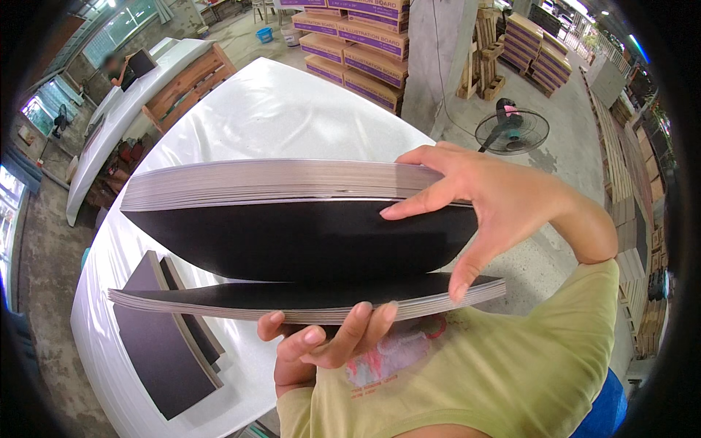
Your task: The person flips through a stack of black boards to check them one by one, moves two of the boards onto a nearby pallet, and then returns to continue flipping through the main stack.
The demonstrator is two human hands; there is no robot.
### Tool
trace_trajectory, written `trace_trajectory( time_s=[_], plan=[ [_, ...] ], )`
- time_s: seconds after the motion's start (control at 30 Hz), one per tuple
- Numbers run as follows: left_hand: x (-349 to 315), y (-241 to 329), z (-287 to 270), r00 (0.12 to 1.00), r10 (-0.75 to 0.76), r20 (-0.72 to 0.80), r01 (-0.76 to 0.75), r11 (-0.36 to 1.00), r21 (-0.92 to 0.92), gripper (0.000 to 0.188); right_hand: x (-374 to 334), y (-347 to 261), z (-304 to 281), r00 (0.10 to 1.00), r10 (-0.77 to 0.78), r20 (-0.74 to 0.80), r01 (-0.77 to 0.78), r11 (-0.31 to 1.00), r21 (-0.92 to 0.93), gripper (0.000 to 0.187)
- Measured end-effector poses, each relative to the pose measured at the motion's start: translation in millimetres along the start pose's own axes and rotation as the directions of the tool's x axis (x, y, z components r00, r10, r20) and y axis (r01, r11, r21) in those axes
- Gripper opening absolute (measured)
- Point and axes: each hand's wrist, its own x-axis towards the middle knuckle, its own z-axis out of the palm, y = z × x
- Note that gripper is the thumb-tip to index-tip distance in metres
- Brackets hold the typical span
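A thick stack of black boards [292,237] with pale grey edges stands tilted on the far side. Nearer to me is a thinner stack of the same boards [204,300], and the two part in a V-shaped gap. My left hand [336,339] supports the thinner stack from below, its fingertips curled up over the near edge. At the right end, my right hand [496,197] spans both stacks. Its index finger lies on the thick stack's black face, other fingers reach over that stack's edge, and the thumb touches the thin stack's corner.
More dark boards [157,343] lie on the white-covered table [285,109] at left. Beyond it are stacked cartons [358,51], a concrete pillar [431,73], a standing fan [511,131] and a wooden pallet [190,87]. Another person [120,73] holds a dark board far left.
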Motion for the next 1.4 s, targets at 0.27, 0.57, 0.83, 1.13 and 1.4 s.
trace_trajectory(
  time_s=[0.27, 0.57, 0.83, 1.13, 1.4],
  plan=[
    [-1.6, -3.9, 14.7, 0.986, 0.036, -0.165, -0.033, 0.999, 0.017, 0.034, 3.0, -1.2, -3.1, 0.998, 0.039, 0.052, -0.040, 0.999, 0.004, 0.086],
    [-2.8, -4.9, 9.9, 0.992, 0.049, -0.117, -0.044, 0.998, 0.044, 0.033, 3.6, 1.8, -3.7, 0.999, -0.002, 0.033, 0.001, 1.000, 0.029, 0.080],
    [-2.8, -5.8, -5.1, 0.996, 0.068, 0.056, -0.065, 0.997, -0.051, 0.037, 2.9, 7.2, -9.2, 0.992, -0.029, 0.121, 0.011, 0.989, 0.145, 0.056],
    [1.6, -8.0, 1.4, 0.994, 0.091, 0.054, -0.079, 0.977, -0.198, 0.010, -11.6, 22.2, 18.8, 0.939, -0.257, -0.227, 0.220, 0.959, -0.177, 0.048],
    [8.1, -9.0, 18.8, 0.994, 0.012, -0.108, -0.048, 0.939, -0.340, 0.015, -14.0, 24.6, 43.4, 0.826, -0.296, -0.479, 0.111, 0.920, -0.377, 0.053]
  ],
)
